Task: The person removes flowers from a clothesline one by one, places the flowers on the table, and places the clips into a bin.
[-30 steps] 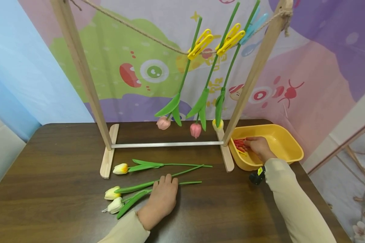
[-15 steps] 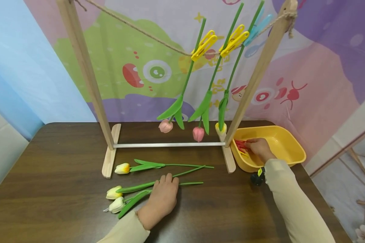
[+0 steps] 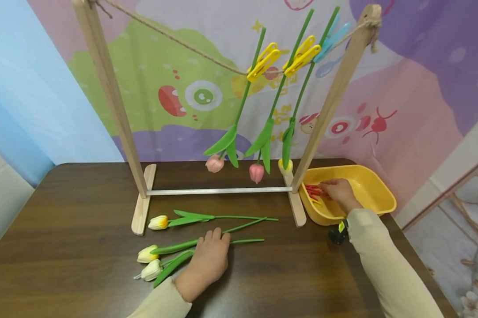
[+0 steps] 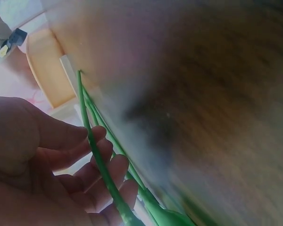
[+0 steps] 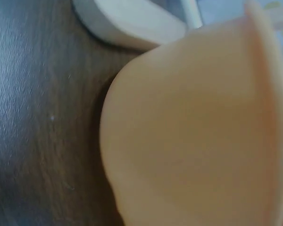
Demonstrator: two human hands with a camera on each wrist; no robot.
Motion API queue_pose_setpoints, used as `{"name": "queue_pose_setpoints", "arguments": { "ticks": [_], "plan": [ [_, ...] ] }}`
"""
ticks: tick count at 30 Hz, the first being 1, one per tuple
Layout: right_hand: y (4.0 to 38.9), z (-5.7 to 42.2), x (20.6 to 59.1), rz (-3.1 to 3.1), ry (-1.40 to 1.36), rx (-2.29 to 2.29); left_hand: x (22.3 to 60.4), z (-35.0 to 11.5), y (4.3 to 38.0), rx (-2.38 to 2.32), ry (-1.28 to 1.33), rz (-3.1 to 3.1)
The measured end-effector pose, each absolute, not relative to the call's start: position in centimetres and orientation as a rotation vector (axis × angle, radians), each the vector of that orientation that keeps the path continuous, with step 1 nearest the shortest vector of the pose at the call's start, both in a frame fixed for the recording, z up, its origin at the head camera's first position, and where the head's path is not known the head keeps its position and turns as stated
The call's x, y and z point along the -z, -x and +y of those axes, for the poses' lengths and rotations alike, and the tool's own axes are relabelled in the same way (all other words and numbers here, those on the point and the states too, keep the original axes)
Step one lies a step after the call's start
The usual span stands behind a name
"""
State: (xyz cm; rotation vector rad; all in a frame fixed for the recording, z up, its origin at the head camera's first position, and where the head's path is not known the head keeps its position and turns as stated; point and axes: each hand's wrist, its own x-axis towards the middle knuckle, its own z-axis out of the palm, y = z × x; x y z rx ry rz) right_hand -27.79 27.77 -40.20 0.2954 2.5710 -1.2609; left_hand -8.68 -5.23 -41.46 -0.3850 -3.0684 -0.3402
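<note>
My left hand (image 3: 209, 259) is over the lower tulips on the table. In the left wrist view the left hand (image 4: 52, 160) pinches a green stem (image 4: 100, 162) between thumb and fingers; it appears to belong to the white tulip (image 3: 150, 270). A yellow tulip (image 3: 147, 254) lies just beyond it, and a yellow-orange tulip (image 3: 158, 222) farther back. Inside the yellow basin (image 3: 368, 173), my right hand (image 3: 341, 193) reaches to red clothespins (image 3: 312, 191). Its fingertips are partly hidden, so whether it grips one is unclear. The right wrist view has only the basin's outer wall (image 5: 188, 127).
A wooden frame (image 3: 115, 97) carries a sagging rope (image 3: 183, 43). From it two pink tulips (image 3: 256, 173) and one yellow-white tulip (image 3: 285, 166) hang head down, held by yellow clothespins (image 3: 264, 62) and a blue clothespin (image 3: 330, 43). A white rod (image 3: 219, 191) joins the frame's feet.
The left hand has shifted slightly left and nearer along the stem. In the basin the right fingers have moved a little, and more of the red clothespins shows. The head view has shifted slightly.
</note>
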Motion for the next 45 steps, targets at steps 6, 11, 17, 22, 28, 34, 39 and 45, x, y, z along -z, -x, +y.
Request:
{"name": "queue_pose_setpoints", "arguments": {
  "ticks": [6, 11, 17, 22, 28, 34, 39, 45],
  "plan": [
    [26.9, 27.3, 38.8, 2.611, -0.219, 1.256, 41.3, -5.6, 8.8, 0.400, 0.384, -3.053],
    [25.8, 26.4, 37.2, 2.658, -0.193, 1.291, 41.2, -6.1, 8.7, 0.464, 0.390, -3.010],
    [24.0, 25.4, 35.6, 2.680, -0.151, 1.313, 41.2, -6.8, 8.8, 0.530, 0.399, -2.990],
    [22.6, 24.5, 34.6, 2.704, -0.102, 1.320, 40.7, -7.2, 9.1, 0.607, 0.383, -2.981],
    [21.3, 23.2, 33.2, 2.713, -0.016, 1.370, 39.2, -7.5, 9.8, 0.814, 0.346, -2.972],
    [20.4, 21.7, 31.8, 2.658, 0.070, 1.458, 38.0, -7.7, 10.2, 0.980, 0.349, -2.833],
    [19.6, 20.5, 30.6, 2.548, 0.147, 1.606, 37.0, -7.8, 10.3, 1.080, 0.346, -2.700],
    [19.1, 19.0, 29.1, 2.512, 0.227, 1.655, 35.4, -8.1, 10.6, 1.237, 0.296, -2.567]
  ]
}}
